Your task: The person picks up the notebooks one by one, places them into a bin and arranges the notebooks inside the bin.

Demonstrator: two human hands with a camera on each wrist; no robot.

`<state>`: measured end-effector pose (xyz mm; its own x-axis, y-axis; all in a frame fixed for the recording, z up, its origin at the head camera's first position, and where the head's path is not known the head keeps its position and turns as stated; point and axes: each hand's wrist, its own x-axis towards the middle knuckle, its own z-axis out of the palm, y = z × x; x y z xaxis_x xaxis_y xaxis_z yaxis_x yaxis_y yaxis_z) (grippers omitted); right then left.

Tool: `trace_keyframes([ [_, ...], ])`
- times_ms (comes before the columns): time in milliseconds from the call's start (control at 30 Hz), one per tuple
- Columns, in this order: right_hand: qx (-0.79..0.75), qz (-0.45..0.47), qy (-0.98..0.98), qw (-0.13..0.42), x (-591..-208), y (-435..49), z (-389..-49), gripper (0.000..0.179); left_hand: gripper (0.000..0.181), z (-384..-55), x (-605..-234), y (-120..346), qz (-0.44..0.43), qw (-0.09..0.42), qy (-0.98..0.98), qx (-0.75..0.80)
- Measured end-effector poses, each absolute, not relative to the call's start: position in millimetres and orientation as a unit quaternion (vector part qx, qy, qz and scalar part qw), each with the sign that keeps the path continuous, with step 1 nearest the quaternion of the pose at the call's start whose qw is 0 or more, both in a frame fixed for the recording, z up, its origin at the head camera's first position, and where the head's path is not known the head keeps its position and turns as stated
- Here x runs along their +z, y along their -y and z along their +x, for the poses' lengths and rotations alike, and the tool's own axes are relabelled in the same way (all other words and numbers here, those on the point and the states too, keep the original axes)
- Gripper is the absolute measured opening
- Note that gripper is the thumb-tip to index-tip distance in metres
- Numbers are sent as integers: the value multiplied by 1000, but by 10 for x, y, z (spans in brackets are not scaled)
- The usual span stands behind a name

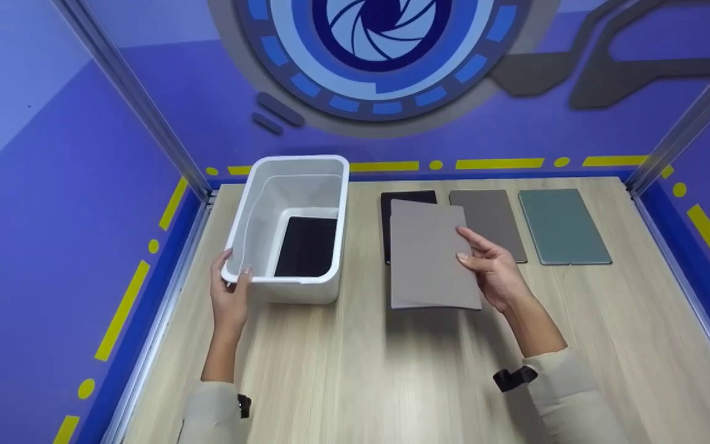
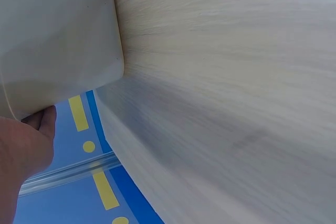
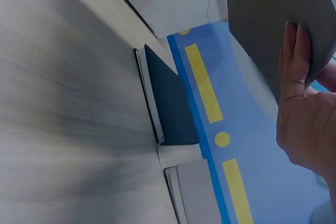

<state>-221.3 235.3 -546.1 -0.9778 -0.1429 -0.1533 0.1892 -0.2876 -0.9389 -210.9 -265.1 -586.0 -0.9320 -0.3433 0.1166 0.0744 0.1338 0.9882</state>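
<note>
A taupe notebook [image 1: 429,259] is held above the table by my right hand [image 1: 495,271], which pinches its right edge between thumb and fingers. In the right wrist view, several fingers [image 3: 296,59] lie flat along the back of that notebook. My left hand [image 1: 230,296] grips the near left corner of a white bin [image 1: 293,290], with the thumb over the rim. Inside the bin, on its floor, lies a black notebook [image 1: 307,246]. In the left wrist view the hand [image 2: 29,145] sits at the bin's edge, its fingertips partly hidden.
Behind the held notebook lies a black notebook [image 1: 407,196], partly covered from view. To its right are a grey-brown notebook [image 1: 490,216] and a green notebook [image 1: 564,227], side by side on the wooden table [image 1: 355,382]. Blue walls [image 1: 164,111] enclose the back and sides.
</note>
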Motion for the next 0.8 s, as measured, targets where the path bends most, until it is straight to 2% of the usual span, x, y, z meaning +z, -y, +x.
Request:
trace_keyframes([
  [800,-832,7,-546,100,-5233,-1976,-2294,66,59,-2114,-5860,2642,91,159,736,-652],
])
